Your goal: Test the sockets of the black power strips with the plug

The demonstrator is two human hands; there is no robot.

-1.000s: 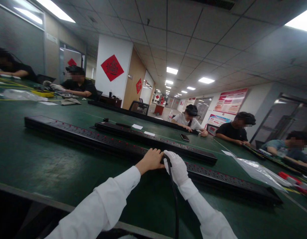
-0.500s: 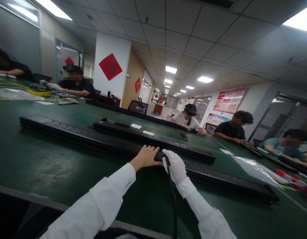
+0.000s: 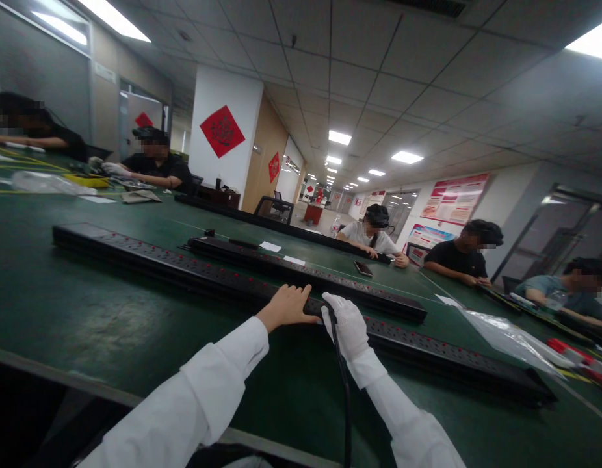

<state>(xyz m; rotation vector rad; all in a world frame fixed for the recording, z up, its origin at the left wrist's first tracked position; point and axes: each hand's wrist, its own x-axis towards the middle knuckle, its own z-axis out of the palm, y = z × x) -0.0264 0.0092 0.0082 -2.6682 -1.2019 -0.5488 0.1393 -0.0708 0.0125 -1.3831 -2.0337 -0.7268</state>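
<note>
A long black power strip [image 3: 155, 261] with rows of sockets and small red dots lies slantwise across the green table. My left hand [image 3: 288, 305], bare, is wrapped over its middle, fingers on the far side and thumb toward my other hand. My right hand [image 3: 347, 325], in a white glove, is closed at the strip just right of the thumb. It grips the end of a black power cable [image 3: 346, 390], which hangs down toward me over the table edge. The cable's plug end is hidden by the glove.
Behind lies a second black strip [image 3: 301, 276], near white paper slips [image 3: 270, 247] and a phone [image 3: 363, 268]. A third long black bar [image 3: 262, 222] is farther back. Plastic film [image 3: 506, 335] lies right. Several people sit around the table, one person [image 3: 374, 237] opposite.
The whole view has shifted slightly, so things appear a little farther right. Both hands keep the same hold at the strip.
</note>
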